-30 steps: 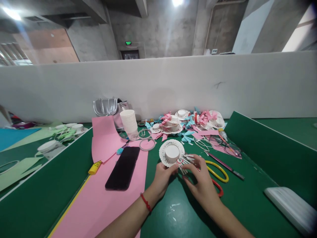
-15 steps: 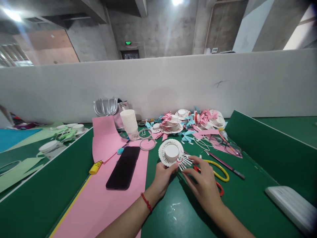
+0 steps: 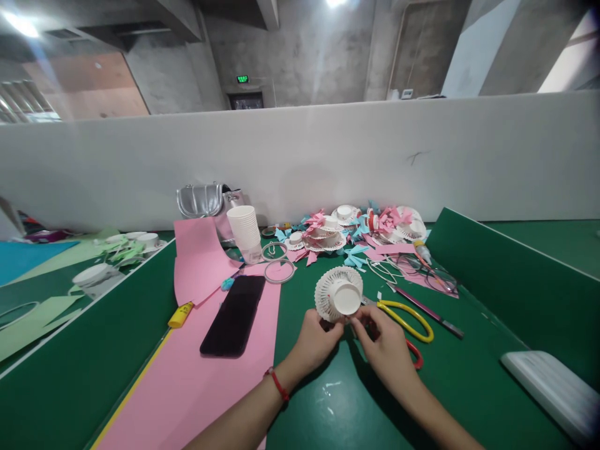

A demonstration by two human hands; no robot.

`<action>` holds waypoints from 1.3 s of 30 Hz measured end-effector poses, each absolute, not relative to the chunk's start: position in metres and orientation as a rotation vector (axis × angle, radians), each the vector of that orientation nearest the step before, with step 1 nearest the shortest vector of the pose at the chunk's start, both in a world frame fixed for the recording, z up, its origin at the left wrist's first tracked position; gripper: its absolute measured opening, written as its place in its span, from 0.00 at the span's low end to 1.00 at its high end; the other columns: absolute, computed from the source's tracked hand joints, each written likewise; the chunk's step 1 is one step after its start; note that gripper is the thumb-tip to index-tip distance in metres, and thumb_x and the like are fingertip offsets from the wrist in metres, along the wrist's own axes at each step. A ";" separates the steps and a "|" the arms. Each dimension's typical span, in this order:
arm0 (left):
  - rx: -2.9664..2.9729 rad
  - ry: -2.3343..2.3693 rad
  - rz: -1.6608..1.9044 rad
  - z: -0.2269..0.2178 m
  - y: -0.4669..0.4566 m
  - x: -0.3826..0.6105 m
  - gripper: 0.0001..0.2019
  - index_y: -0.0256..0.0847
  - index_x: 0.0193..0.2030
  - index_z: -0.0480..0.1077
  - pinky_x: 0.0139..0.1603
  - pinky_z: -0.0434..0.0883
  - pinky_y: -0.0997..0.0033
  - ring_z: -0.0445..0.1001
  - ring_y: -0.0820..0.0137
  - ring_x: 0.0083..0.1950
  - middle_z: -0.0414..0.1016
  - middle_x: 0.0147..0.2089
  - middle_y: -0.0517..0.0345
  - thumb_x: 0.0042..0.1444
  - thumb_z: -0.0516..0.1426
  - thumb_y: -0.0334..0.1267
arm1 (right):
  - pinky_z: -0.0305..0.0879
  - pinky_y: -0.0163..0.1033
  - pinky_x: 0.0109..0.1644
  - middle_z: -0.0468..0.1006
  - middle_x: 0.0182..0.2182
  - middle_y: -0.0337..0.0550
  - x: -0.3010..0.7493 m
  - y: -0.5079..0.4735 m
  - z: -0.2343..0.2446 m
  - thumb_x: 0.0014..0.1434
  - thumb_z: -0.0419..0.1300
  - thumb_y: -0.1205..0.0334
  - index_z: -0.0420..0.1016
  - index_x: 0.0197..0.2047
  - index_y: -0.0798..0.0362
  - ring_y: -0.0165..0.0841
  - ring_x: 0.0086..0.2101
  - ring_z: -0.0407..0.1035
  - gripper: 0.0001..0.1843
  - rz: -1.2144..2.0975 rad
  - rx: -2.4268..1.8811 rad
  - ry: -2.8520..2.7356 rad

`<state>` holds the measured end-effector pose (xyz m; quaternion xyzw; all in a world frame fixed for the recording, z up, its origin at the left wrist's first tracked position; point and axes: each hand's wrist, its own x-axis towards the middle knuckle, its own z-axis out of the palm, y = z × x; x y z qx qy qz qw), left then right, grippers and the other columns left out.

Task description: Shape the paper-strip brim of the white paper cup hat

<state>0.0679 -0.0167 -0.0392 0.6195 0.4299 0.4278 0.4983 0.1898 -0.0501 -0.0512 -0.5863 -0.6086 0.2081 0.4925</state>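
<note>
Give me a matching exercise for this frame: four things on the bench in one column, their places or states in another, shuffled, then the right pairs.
Things:
1. cut paper cup
2. phone
3. cup stack
4. scissors

Places or states:
A. lying on the pink paper
B. standing upright near the silver bag
C. held up by the left hand and right hand
D. flat on the green bench beside the right hand

Pairs: 1-C, 2-A, 3-B, 4-D
</note>
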 end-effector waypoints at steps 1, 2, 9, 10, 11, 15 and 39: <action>1.470 1.015 1.025 -0.038 -0.017 0.068 0.06 0.31 0.27 0.71 0.29 0.64 0.76 0.68 0.72 0.27 0.74 0.26 0.55 0.42 0.57 0.32 | 0.60 0.37 0.29 0.70 0.22 0.42 0.190 -0.050 -0.049 0.49 0.54 0.62 0.67 0.26 0.53 0.33 0.24 0.63 0.05 0.562 -1.438 -1.421; 1.442 0.992 1.013 -0.038 -0.017 0.068 0.06 0.31 0.27 0.71 0.29 0.64 0.77 0.68 0.72 0.27 0.74 0.26 0.55 0.41 0.57 0.32 | 0.60 0.36 0.27 0.70 0.20 0.41 0.190 -0.050 -0.048 0.48 0.55 0.61 0.68 0.25 0.53 0.32 0.23 0.63 0.05 0.623 -1.445 -1.356; 1.360 0.913 0.993 -0.042 -0.016 0.067 0.10 0.31 0.28 0.72 0.30 0.66 0.75 0.70 0.70 0.29 0.76 0.29 0.52 0.38 0.60 0.34 | 0.62 0.35 0.24 0.72 0.16 0.39 0.193 -0.047 -0.043 0.38 0.60 0.60 0.69 0.18 0.55 0.31 0.20 0.65 0.07 0.843 -1.394 -1.067; 1.370 0.898 0.981 -0.043 -0.016 0.066 0.10 0.31 0.29 0.72 0.31 0.66 0.74 0.71 0.69 0.29 0.76 0.30 0.51 0.38 0.61 0.35 | 0.62 0.35 0.24 0.72 0.16 0.39 0.193 -0.047 -0.042 0.38 0.61 0.60 0.70 0.18 0.55 0.31 0.20 0.65 0.07 0.848 -1.395 -1.050; 1.379 0.889 0.970 -0.044 -0.016 0.066 0.11 0.30 0.30 0.73 0.31 0.66 0.74 0.71 0.69 0.30 0.76 0.30 0.50 0.38 0.61 0.36 | 0.62 0.35 0.24 0.72 0.15 0.39 0.193 -0.047 -0.042 0.37 0.61 0.59 0.70 0.18 0.55 0.31 0.19 0.65 0.08 0.854 -1.395 -1.034; 1.373 0.891 0.966 -0.044 -0.015 0.064 0.12 0.30 0.30 0.73 0.31 0.66 0.73 0.71 0.69 0.30 0.76 0.31 0.49 0.38 0.61 0.37 | 0.63 0.35 0.24 0.72 0.15 0.40 0.192 -0.046 -0.037 0.35 0.62 0.58 0.70 0.17 0.55 0.31 0.19 0.65 0.09 0.876 -1.387 -1.005; 1.248 0.952 0.972 -0.037 -0.013 0.064 0.07 0.32 0.18 0.68 0.21 0.56 0.78 0.59 0.78 0.19 0.64 0.17 0.63 0.37 0.60 0.34 | 0.63 0.35 0.26 0.74 0.19 0.41 0.192 -0.049 -0.041 0.42 0.61 0.57 0.71 0.22 0.55 0.32 0.22 0.67 0.09 0.844 -1.328 -1.153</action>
